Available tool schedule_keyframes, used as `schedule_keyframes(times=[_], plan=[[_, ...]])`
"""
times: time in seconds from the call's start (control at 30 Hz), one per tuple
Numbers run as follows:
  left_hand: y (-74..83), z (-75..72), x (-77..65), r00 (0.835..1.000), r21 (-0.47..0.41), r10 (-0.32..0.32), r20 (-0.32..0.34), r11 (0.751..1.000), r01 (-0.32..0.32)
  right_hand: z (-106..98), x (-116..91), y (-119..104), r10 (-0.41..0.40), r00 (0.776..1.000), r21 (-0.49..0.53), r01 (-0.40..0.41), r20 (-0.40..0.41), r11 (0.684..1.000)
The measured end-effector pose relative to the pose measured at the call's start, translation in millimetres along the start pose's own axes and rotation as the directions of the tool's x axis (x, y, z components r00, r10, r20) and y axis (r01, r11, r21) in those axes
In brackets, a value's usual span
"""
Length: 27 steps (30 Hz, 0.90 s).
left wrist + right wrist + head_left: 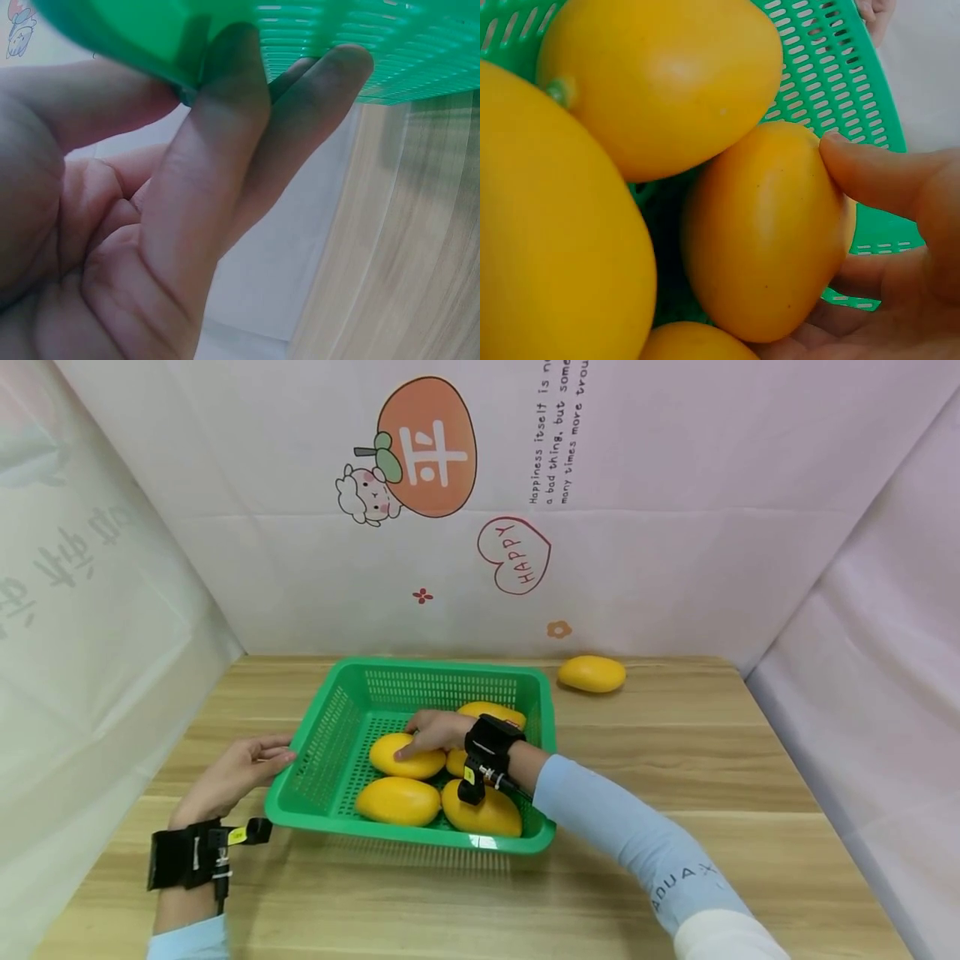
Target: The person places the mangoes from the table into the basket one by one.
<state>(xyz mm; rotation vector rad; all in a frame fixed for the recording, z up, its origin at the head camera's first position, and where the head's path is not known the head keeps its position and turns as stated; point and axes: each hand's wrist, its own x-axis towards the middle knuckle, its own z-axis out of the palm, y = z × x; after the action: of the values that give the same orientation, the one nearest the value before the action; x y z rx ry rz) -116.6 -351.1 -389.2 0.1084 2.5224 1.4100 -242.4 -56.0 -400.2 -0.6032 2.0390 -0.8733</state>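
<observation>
A green slotted plastic basket [300, 818] holds several yellow mangoes. Inside it, my right hand [438, 731] grips a mango [405, 757] near the middle, and the right wrist view shows the thumb on one side of this mango [769, 232] and fingers beneath the other. Two more mangoes, one at the front left [397, 802] and one at the front right [483, 812], lie closer to me. Others sit partly hidden under my right wrist. At the basket's left rim, my left hand [236, 777] pinches the edge, its fingers against the outer wall [315, 30].
One mango [592, 674] lies outside on the wooden table [660, 760], right of the basket by the back wall. A printed white cloth [637, 577] hangs behind the table, and white sheets stand at both sides.
</observation>
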Motion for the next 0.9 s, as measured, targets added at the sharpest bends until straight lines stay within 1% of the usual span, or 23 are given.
schedule_keyframes(times=[0.17, 0.37, 0.53, 0.73, 0.83, 0.9], plan=[[2.5, 0.1, -0.7, 1.0, -0.006, -0.01, 0.0, 1.0, 0.01, -0.3, -3.4, -3.1, -0.006, 1.0, -0.08, 0.004, -0.027, 0.997], [2.9, 1.0, -1.7, 1.0, 0.029, -0.009, -0.009, 1.0, 0.009, -4.2, -5.9, -4.0, -0.015, 1.0, -0.088, 0.014, -0.006, 0.996], [2.3, 0.7, -2.2, 1.0, 0.05, -0.009, -0.012, 0.999, 0.01, -9.3, -10.4, -2.5, -0.029, 0.999, -0.112, 0.027, -0.022, 0.993], [3.5, 0.9, -3.1, 1.0, 0.054, -0.015, -0.01, 0.998, 0.016, -16.4, -17.9, -0.7, -0.067, 0.997, -0.153, 0.061, -0.036, 0.986], [4.8, 1.8, -3.9, 1.0, 0.058, -0.023, -0.01, 0.998, 0.024, -20.3, -20.8, -0.5, -0.094, 0.995, -0.174, 0.089, -0.02, 0.981], [5.5, 2.5, -4.1, 1.0, 0.06, -0.023, -0.011, 0.998, 0.024, -22.8, -23.5, -0.8, -0.106, 0.994, -0.169, 0.104, -0.003, 0.98]])
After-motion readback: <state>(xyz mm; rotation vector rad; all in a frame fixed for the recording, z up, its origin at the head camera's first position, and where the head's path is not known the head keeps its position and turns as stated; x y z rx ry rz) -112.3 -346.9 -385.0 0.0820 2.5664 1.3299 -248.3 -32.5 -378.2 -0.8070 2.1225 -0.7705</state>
